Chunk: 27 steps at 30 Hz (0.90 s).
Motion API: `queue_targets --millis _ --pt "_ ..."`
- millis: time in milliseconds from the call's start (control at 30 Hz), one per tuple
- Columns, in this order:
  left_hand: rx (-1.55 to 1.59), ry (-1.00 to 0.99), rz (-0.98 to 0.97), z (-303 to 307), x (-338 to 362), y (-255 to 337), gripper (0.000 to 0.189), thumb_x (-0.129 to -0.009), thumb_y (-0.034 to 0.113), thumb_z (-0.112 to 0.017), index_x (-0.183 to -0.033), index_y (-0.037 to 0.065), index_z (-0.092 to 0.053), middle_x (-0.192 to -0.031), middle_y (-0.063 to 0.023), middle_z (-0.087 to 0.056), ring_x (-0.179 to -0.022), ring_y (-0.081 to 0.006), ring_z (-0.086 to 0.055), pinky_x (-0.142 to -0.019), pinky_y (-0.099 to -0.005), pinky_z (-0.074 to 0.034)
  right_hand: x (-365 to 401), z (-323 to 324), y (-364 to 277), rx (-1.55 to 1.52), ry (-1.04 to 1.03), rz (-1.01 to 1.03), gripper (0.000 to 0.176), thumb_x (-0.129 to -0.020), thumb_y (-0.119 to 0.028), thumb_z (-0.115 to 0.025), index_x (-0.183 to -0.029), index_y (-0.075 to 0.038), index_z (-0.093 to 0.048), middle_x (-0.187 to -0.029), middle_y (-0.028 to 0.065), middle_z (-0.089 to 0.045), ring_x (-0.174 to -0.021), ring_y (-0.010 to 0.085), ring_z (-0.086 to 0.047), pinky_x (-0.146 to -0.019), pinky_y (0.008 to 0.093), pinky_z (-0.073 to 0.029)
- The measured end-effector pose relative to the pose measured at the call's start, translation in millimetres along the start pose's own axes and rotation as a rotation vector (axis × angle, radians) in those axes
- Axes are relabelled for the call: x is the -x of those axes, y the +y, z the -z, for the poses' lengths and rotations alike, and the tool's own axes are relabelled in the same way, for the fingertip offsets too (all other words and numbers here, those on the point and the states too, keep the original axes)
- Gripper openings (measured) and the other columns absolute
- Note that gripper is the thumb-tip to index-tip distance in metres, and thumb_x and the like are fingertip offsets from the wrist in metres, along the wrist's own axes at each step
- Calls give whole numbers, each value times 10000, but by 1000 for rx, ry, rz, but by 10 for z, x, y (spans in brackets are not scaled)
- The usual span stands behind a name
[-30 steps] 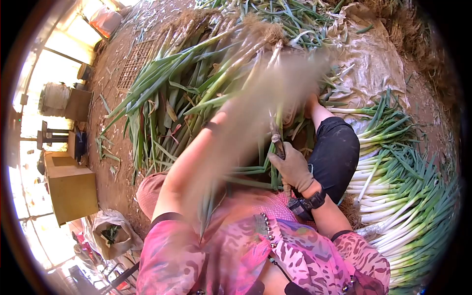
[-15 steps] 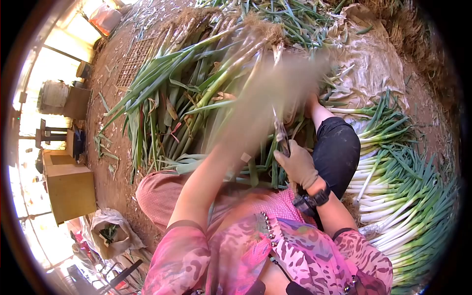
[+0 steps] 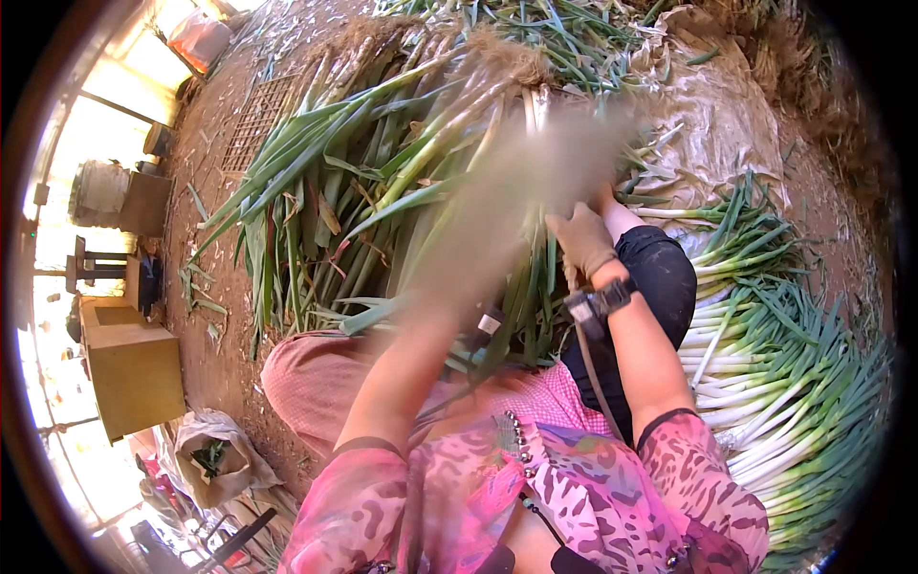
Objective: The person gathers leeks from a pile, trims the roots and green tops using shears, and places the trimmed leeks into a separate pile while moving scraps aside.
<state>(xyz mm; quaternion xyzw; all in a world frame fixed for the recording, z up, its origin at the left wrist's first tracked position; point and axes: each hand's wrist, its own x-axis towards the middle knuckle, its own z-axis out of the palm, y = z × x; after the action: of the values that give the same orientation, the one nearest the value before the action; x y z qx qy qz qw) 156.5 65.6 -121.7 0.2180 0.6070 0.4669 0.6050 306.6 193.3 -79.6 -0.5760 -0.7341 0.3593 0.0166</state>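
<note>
My left hand is hidden behind a pale blurred smear in the upper middle; only its forearm shows clearly. My right hand [image 3: 581, 241], in a tan glove with a dark device at the wrist, is closed beside the smear. A brown hose [image 3: 591, 368] runs down from below it toward my lap; whatever its fingers grip is hidden. Long untrimmed green onions [image 3: 368, 206], with brown outer leaves and roots pointing away from me, lie in a heap in front of my legs. Cleaned onions [image 3: 765, 411] with white stems lie in a long row at my right.
Brown sheeting [image 3: 722, 110] lies at the upper right, near a pile of roots [image 3: 813, 77]. A metal grate [image 3: 253, 124] rests on the ground beyond the heap. At the left stand a yellowish box [image 3: 139, 378] and an open sack [image 3: 225, 464].
My right hand has moved up and slightly right. The dark tool that showed in it is now hidden, and the hose below it has come into view.
</note>
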Motion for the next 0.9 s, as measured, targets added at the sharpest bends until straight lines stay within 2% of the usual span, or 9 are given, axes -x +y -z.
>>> queue_targets --millis 133,333,467,567,633,667,733,767,900 --pt "-28 24 -25 -4 50 -15 462 -978 201 -642 -1392 11 -569 -1084 -24 -683 -855 -76 -630 -749 -233 -516 212 38 -38 -26 -75 103 664 -856 -536 -619 -1171 49 -620 -1088 305 -693 -1046 458 -667 -928 492 -517" --pt "221 -81 -5 52 111 171 426 -1022 170 -564 -1399 -27 -545 -1195 -70 -675 -1009 -123 -649 -892 -260 -523 1264 -124 212 -28 -94 121 515 -892 -497 -662 -1024 -5 -587 -937 282 -699 -924 472 -668 -819 533 -522" --pt "261 -119 32 65 151 209 433 -1035 164 -538 -1421 -30 -522 -1240 -79 -668 -1066 -141 -651 -946 -277 -521 1290 -103 266 -49 -76 119 470 -906 -452 -674 -1055 -17 -576 -920 283 -684 -909 482 -658 -788 527 -515" --pt "44 -77 -67 45 113 6 465 -1016 186 -578 -1423 -34 -527 -1267 -71 -660 -1106 -126 -626 -978 -273 -496 746 -188 439 -34 6 258 506 -908 -470 -656 -1067 7 -600 -943 277 -689 -950 478 -655 -821 519 -517" --pt "-91 -35 -139 52 64 -191 485 -997 210 -615 -1413 -29 -547 -1273 -72 -656 -1115 -120 -611 -992 -272 -481 306 -95 309 -17 25 252 532 -886 -476 -647 -1067 24 -627 -987 290 -696 -981 463 -666 -868 497 -524" --pt "-105 -40 -150 46 47 -235 482 -997 210 -615 -1410 -29 -549 -1268 -71 -657 -1111 -121 -612 -989 -273 -483 102 11 141 -79 19 154 555 -861 -482 -645 -1067 34 -646 -1029 311 -699 -1010 446 -678 -903 480 -529" --pt "-133 -49 -172 29 23 -293 476 -996 209 -616 -1405 -28 -554 -1258 -68 -659 -1103 -122 -614 -983 -275 -486 -582 -167 310 -20 39 306 566 -853 -472 -632 -1043 60 -662 -960 301 -712 -918 419 -713 -839 458 -558" --pt "-147 -52 -183 27 17 -309 473 -996 208 -616 -1402 -28 -557 -1253 -67 -660 -1099 -123 -614 -980 -276 -488 -1018 -314 454 17 -45 315 568 -855 -465 -626 -1034 73 -665 -913 290 -716 -850 402 -723 -791 447 -568" --pt "-117 -34 -184 18 -5 -309 464 -996 206 -615 -1394 -29 -563 -1238 -63 -662 -1086 -125 -618 -969 -281 -494 -1260 -111 210 32 -39 212 590 -853 -476 -618 -1074 70 -655 -959 296 -713 -906 410 -715 -831 451 -558"
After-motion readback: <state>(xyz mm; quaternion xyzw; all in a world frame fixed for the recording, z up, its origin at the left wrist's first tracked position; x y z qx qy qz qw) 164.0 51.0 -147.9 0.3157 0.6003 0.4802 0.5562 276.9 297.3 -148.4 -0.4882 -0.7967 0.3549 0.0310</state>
